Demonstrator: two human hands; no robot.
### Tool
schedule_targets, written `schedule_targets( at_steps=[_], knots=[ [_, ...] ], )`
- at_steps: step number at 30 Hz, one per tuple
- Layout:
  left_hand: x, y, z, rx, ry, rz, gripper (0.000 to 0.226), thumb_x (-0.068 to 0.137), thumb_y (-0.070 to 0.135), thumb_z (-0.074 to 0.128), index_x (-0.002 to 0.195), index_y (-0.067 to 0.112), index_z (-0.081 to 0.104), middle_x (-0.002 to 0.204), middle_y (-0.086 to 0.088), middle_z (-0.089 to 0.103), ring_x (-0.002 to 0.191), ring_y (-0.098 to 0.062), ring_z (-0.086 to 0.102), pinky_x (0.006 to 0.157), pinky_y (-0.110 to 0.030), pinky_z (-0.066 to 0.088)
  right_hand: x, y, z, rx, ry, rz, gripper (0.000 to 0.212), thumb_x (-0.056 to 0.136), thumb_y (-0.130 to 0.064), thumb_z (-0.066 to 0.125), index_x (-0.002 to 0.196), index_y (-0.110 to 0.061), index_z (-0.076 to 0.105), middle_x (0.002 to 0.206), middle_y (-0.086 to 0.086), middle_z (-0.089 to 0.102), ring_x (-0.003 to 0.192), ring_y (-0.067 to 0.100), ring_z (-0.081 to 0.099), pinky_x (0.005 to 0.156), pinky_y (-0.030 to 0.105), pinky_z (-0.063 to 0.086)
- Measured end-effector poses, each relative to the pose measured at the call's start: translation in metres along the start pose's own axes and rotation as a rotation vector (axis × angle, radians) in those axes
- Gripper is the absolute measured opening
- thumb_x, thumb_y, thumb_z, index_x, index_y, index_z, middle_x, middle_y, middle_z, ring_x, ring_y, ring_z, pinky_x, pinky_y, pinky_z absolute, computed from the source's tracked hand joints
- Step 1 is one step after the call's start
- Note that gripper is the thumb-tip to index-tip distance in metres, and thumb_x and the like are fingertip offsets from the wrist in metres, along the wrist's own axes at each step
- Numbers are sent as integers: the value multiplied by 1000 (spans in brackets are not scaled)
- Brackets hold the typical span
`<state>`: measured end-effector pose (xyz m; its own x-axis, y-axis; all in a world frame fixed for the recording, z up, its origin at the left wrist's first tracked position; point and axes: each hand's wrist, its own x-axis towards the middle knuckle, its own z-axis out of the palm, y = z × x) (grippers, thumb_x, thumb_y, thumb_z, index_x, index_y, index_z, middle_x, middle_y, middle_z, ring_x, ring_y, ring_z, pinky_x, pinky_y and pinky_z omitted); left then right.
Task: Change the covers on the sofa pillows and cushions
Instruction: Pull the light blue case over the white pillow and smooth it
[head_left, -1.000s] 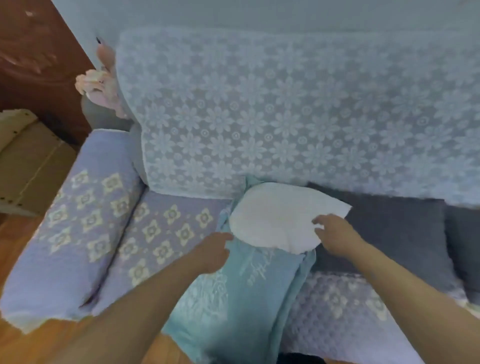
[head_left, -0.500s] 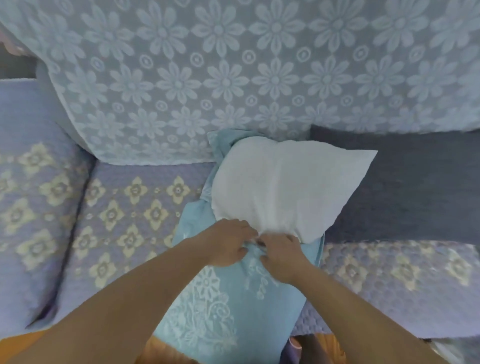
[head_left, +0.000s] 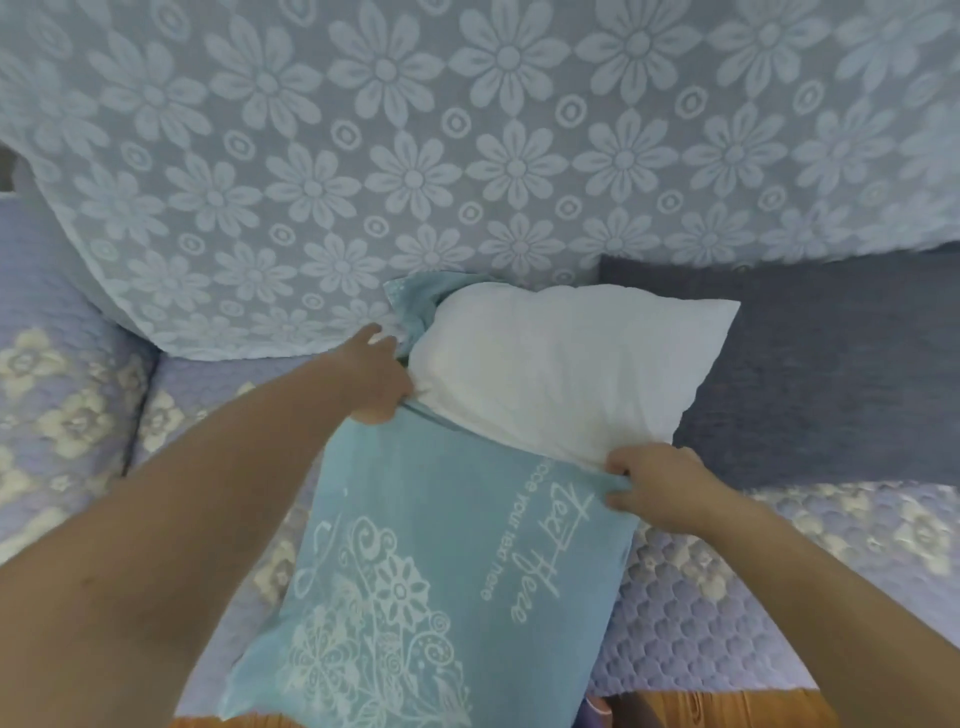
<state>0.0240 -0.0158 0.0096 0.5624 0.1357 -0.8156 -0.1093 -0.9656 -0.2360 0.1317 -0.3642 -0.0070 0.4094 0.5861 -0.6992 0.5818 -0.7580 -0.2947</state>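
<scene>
Pillow (head_left: 566, 369), soft and light, half out of cover (head_left: 441, 561); left hand (head_left: 376, 382) and right hand (head_left: 657, 486) each pinch the cover's mouth beside it, the best hold.

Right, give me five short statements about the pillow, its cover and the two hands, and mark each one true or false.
1. The plain white pillow insert sticks partly out of the teal printed pillow cover. True.
2. The left hand rests flat on the dark blue-grey cushion. False: it grips the cover's open edge at the pillow's left side.
3. The right hand pinches the cover's open edge on the right side. True.
4. The cover is plain, with no print. False: it bears a white floral pattern and lettering.
5. The pillow lies on a wooden table. False: it lies on the lilac quilted sofa seat.
</scene>
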Motion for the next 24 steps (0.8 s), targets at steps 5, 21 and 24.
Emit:
schedule_targets(
  at_steps=[5, 21, 24],
  knots=[
    [28, -12, -16, -5, 153, 55, 30, 96, 41, 46, 121, 36, 63, 124, 6, 59, 121, -22, 45, 100, -38, 35, -4, 58, -22, -36, 262, 178, 27, 82, -40, 73, 77, -30, 48, 76, -12, 55, 89, 20, 55, 78, 36, 32],
    [-70, -18, -28, -890, 613, -64, 36, 86, 36, 53, 59, 14, 45, 54, 5, 51, 54, -12, 46, 57, -36, 36, -18, 59, -42, 373, 63, 291, 32, 92, -29, 68, 65, -12, 65, 74, 4, 66, 69, 17, 61, 59, 29, 44],
    [-152, -31, -26, -1239, 894, -161, 26, 72, 30, 46, 52, 20, 33, 48, 7, 29, 49, -6, 26, 52, -32, 24, -69, 18, -67, 614, 232, 263, 21, 87, -21, 71, 73, -6, 74, 77, 11, 73, 78, 29, 70, 69, 37, 53]
  ],
)
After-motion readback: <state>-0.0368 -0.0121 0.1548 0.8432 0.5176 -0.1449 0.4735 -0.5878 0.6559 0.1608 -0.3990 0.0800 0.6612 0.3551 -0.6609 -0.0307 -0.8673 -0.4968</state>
